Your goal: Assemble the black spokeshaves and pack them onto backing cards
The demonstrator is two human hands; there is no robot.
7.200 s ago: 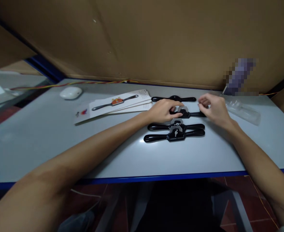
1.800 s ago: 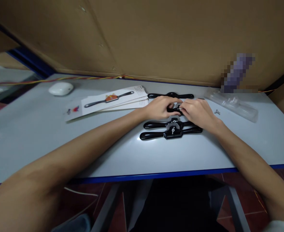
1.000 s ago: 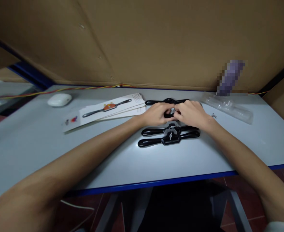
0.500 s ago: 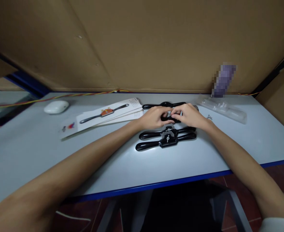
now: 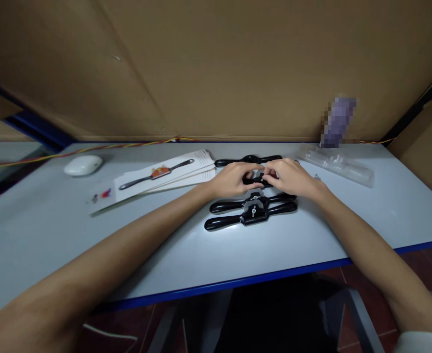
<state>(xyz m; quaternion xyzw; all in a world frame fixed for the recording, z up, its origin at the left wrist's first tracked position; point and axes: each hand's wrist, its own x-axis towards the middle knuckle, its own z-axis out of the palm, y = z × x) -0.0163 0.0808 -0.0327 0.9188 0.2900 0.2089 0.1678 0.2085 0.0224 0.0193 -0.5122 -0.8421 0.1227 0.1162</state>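
While both forearms reach in over the desk's (image 5: 186,255) near blue edge, two black spokeshaves (image 5: 251,214) lie side by side just short of the hands, handles running left-right, seemingly parked as a row. Just behind them the left hand (image 5: 234,177) and right hand (image 5: 291,175) meet over a third spokeshave (image 5: 254,180) near mid-desk; fingers curl shut around its middle, left steadying the body, right pinching at the centre, likely the screw, though the part itself is hidden. A fourth spokeshave (image 5: 248,160) lies behind. Printed cards (image 5: 157,172) sit left of it, a tiny wing screw (image 5: 317,178) right of the hands, clear plastic packaging (image 5: 337,164) toward the far right corner, white puck (image 5: 83,165) far left.
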